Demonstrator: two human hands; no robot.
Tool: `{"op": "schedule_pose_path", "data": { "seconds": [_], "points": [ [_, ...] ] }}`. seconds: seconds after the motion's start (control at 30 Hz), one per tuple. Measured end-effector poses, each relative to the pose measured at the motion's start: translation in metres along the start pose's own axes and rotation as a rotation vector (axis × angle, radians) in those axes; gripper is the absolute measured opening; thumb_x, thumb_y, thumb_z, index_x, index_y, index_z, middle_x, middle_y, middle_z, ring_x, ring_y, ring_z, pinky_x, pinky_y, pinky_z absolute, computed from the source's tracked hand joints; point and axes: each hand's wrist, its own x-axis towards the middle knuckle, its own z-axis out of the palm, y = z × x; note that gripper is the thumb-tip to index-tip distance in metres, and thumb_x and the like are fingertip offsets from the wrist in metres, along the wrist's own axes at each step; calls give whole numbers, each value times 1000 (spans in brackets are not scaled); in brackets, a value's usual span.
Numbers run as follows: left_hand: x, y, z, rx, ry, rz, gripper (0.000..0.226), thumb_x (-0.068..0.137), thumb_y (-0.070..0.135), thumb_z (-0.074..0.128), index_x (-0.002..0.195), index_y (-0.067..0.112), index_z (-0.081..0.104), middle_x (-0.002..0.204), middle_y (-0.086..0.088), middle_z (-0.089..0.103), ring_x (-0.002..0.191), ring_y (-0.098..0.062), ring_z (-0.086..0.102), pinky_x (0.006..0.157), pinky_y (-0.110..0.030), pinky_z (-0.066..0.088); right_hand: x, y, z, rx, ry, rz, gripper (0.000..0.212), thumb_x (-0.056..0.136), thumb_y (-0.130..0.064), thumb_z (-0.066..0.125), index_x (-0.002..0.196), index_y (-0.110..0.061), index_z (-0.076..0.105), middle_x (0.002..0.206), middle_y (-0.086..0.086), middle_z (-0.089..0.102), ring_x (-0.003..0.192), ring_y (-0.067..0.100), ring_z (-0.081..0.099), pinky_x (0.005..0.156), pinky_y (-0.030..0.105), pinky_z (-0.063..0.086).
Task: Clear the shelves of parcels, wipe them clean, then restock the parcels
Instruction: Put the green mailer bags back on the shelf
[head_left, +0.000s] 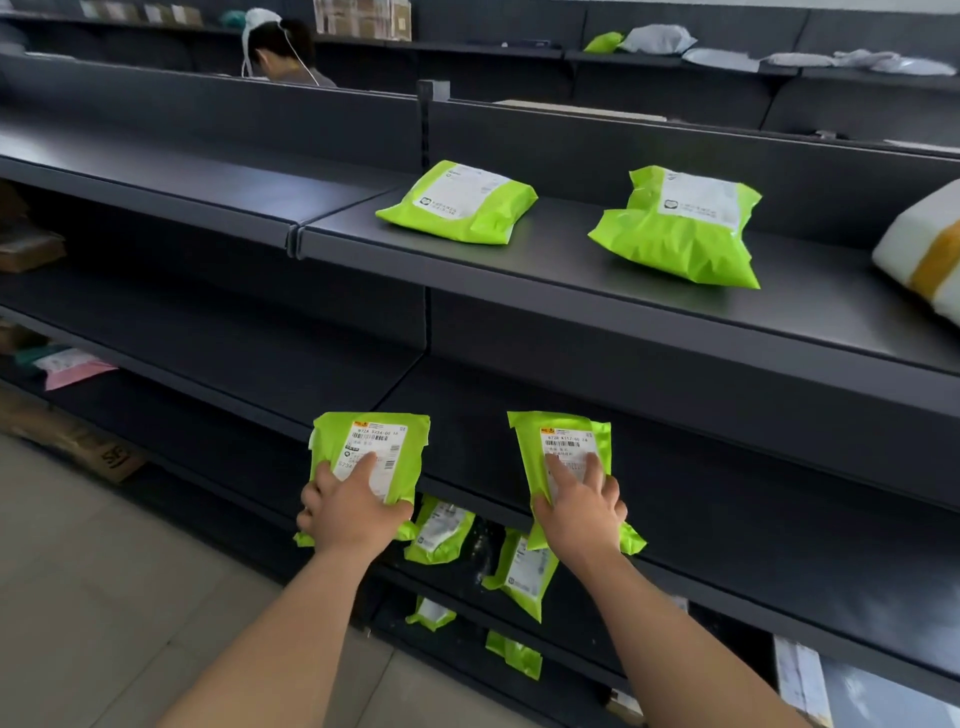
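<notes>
Shelving (649, 332), dark metal, stretching clean across from left to right. Top shelf (571, 270) carrying three parcels, well apart: white parcel (924, 254) with a yellow band at the far right, cut off by the edge; right green parcel (680, 228), puffy, lying flat; left green parcel (457, 202), flatter, label up. Below, middle shelf (727, 467), and at its front lip, both hands busy. Left hand (353, 512) gripping the near end of the first held parcel (369, 441), fingers curled round it, index finger stretched along the label. Right hand (582, 512) clamped on the second held parcel (561, 441), thumb hooked round the left edge, fingers spread over the label. Both green, label up, far ends over the middle shelf, near ends hanging past the lip. Cannot tell whether resting on the shelf or just above it. Lower down, between the forearms, small green parcels on the bottom shelves: upper pair (441, 530), lower pair (514, 654).
</notes>
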Motion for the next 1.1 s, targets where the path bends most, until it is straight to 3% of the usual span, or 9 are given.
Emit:
{"op": "schedule_pose_path", "data": {
  "seconds": [0.53, 0.7, 0.87, 1.1],
  "points": [
    [145, 66, 57, 94, -252, 202, 79, 70, 55, 68, 140, 44, 32, 151, -12, 16, 133, -39, 24, 105, -51, 28, 90, -13, 20, 15, 42, 234, 59, 96, -43, 47, 149, -44, 20, 160, 9, -1, 141, 45, 12, 113, 56, 22],
    [182, 82, 75, 147, -302, 305, 64, 71, 54, 67, 128, 42, 41, 143, -13, 25, 125, -39, 31, 100, -50, 34, 105, -24, 26, 10, 69, 313, 58, 96, -41, 48, 147, -45, 22, 160, 9, -1, 141, 43, 14, 112, 55, 25],
    [207, 88, 97, 199, -342, 377, 68, 73, 59, 66, 133, 40, 39, 146, -15, 22, 127, -41, 31, 101, -51, 35, 114, -30, 37, 18, 77, 402, 58, 96, -42, 48, 147, -46, 22, 159, 8, -2, 141, 42, 14, 112, 54, 24],
    [218, 86, 115, 287, -370, 419, 88, 73, 73, 59, 146, 39, 23, 150, -18, 14, 132, -41, 25, 104, -51, 31, 125, -29, 49, 3, 79, 456, 57, 96, -41, 48, 146, -46, 22, 159, 8, -3, 140, 40, 14, 112, 52, 22]
  ]
}}
